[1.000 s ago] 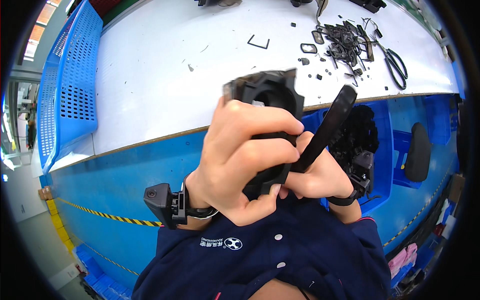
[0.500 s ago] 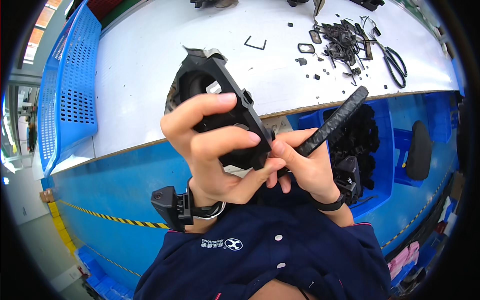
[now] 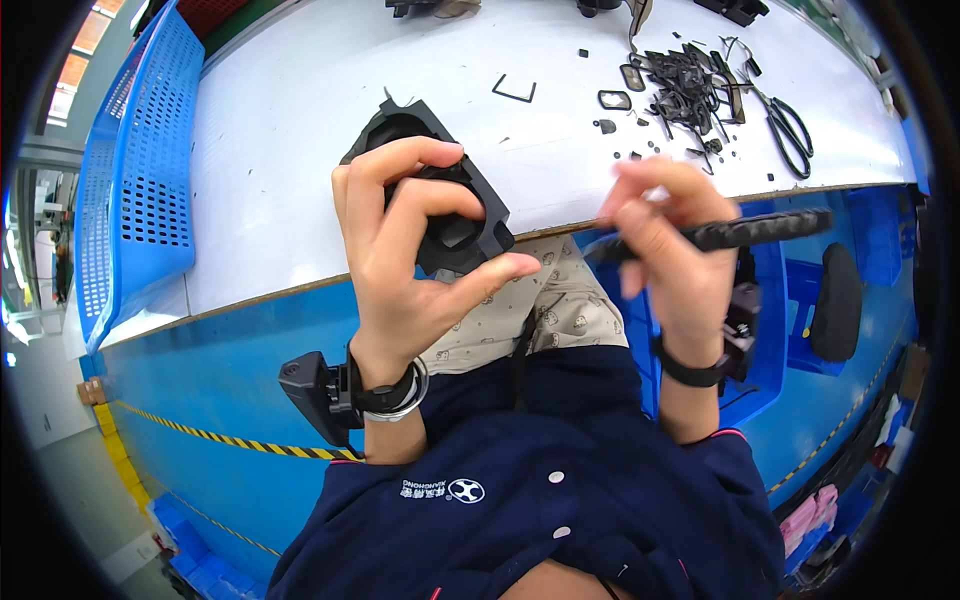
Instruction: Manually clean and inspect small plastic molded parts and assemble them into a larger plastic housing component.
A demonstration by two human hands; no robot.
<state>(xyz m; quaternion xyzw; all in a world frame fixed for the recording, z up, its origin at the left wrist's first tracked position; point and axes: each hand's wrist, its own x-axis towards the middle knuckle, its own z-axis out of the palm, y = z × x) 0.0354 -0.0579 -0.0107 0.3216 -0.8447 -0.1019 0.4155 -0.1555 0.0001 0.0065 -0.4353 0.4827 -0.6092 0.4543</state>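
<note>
Hands are up in front of the person, with a thing in each one. The left hand (image 3: 400,265) is gripping a black part (image 3: 491,228), with two fingers curled over it and into its holes. The thumb is by its low edge, and I can't tell if it pushes on it. The right hand (image 3: 690,250) is closed around a black stick (image 3: 770,229), and its fingertips look blurry.

The black part is to the left of the right hand, a bit apart from it, with a gap between. The left hand is the nearer one, since it has hold of it. The stick's long line goes almost straight sideways. Its fat end sticks out to the right, and its blurry other end points left, at the black part.

The black part's long line goes on a slant, from up on the left to down on the right. Its low end points toward the gap in front of the right hand. It shows in front of the near edge of the white table (image 3: 280,150). A black pile (image 3: 690,88) is on the table, farther off to the right.
</note>
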